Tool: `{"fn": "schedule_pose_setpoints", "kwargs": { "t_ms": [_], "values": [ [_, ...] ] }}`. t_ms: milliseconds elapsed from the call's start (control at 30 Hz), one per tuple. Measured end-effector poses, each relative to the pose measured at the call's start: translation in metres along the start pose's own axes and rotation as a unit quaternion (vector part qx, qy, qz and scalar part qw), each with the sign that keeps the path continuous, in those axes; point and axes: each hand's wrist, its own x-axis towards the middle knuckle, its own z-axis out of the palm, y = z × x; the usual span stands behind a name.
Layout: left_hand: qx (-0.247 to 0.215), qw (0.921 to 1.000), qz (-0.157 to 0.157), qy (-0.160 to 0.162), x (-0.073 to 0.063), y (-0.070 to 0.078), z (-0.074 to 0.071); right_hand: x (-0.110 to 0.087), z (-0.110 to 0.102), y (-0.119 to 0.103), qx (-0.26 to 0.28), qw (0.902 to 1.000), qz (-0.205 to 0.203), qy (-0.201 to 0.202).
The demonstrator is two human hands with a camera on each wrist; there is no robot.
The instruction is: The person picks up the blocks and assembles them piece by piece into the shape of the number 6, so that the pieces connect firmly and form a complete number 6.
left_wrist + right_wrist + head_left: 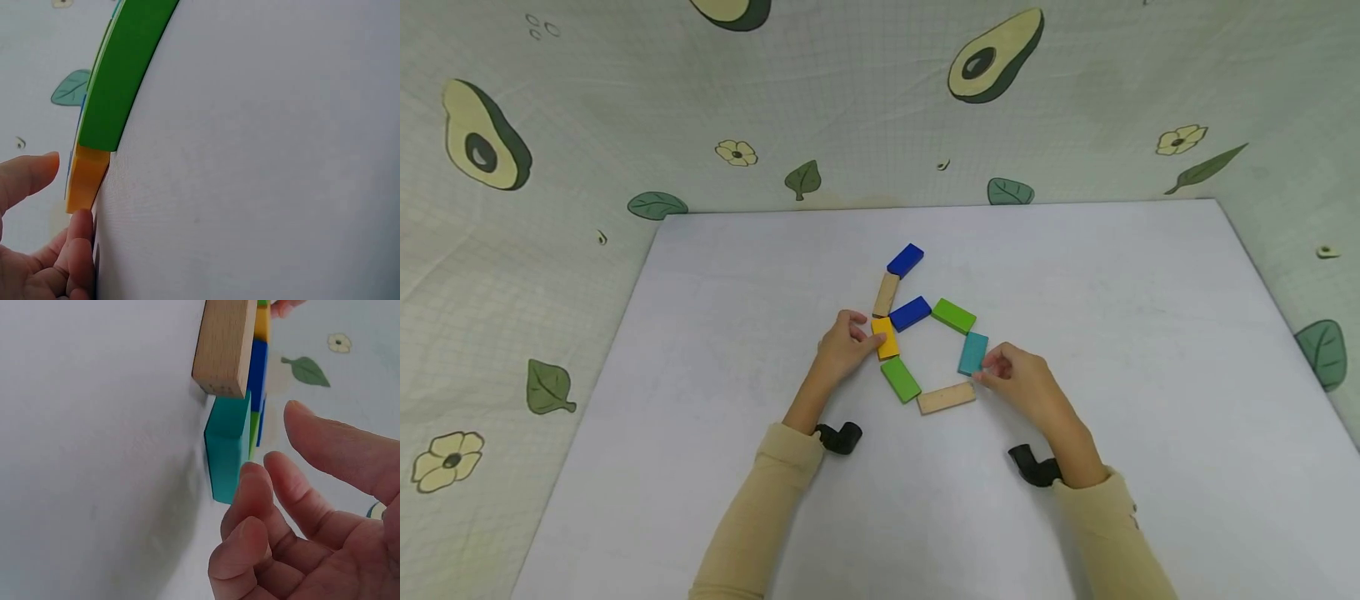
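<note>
Flat rectangular blocks form a ring on the white table. My left hand (841, 348) is at the outer side of the yellow block (886, 338); in the left wrist view its fingertips touch that block's end, with the thumb apart. My right hand (1028, 385) is beside the teal block (973, 353). The right wrist view shows relaxed fingers close against the teal block (226, 459), thumb off it; whether they touch is unclear. Around the ring lie a lower green block (900, 380), a plain wooden block (947, 398), an upper green block (954, 317) and a blue block (911, 313).
Above the yellow block, another plain wooden block (886, 295) and a second blue block (906, 260) run off as a tail. Black curved pieces (841, 438) sit at both wrists. An avocado-print cloth (880, 100) hangs behind the white table (700, 350).
</note>
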Motion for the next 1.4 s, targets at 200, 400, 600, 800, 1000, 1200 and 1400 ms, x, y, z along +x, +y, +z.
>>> {"fn": "schedule_pose_setpoints", "kwargs": {
  "t_ms": [200, 400, 600, 800, 1000, 1200, 1400],
  "values": [
    [-0.030, 0.9995, 0.002, -0.002, -0.013, -0.005, 0.001, -0.015, 0.013, -0.002, -0.012, 0.9988, 0.044, -0.015],
    [-0.059, 0.9982, 0.003, -0.009, -0.030, -0.013, 0.005, -0.018, 0.020, -0.002, -0.011, 0.9985, 0.053, -0.008],
    [-0.045, 0.9988, 0.003, -0.017, -0.047, -0.013, 0.013, -0.017, 0.021, -0.001, -0.011, 0.9989, 0.046, -0.006],
    [-0.010, 0.9999, 0.011, -0.007, -0.059, -0.007, 0.019, -0.013, 0.021, 0.000, -0.013, 0.9993, 0.034, -0.008],
    [0.011, 0.9998, 0.017, -0.003, -0.061, -0.004, 0.022, -0.010, 0.021, -0.001, -0.022, 0.9991, 0.036, -0.011],
    [0.046, 0.9983, 0.035, -0.001, -0.062, -0.005, 0.025, -0.008, 0.022, -0.002, -0.035, 0.9983, 0.044, -0.014],
    [0.054, 0.9979, 0.035, 0.003, -0.062, -0.004, 0.024, -0.007, 0.022, -0.005, -0.033, 0.9976, 0.048, -0.037]
  ]
}}
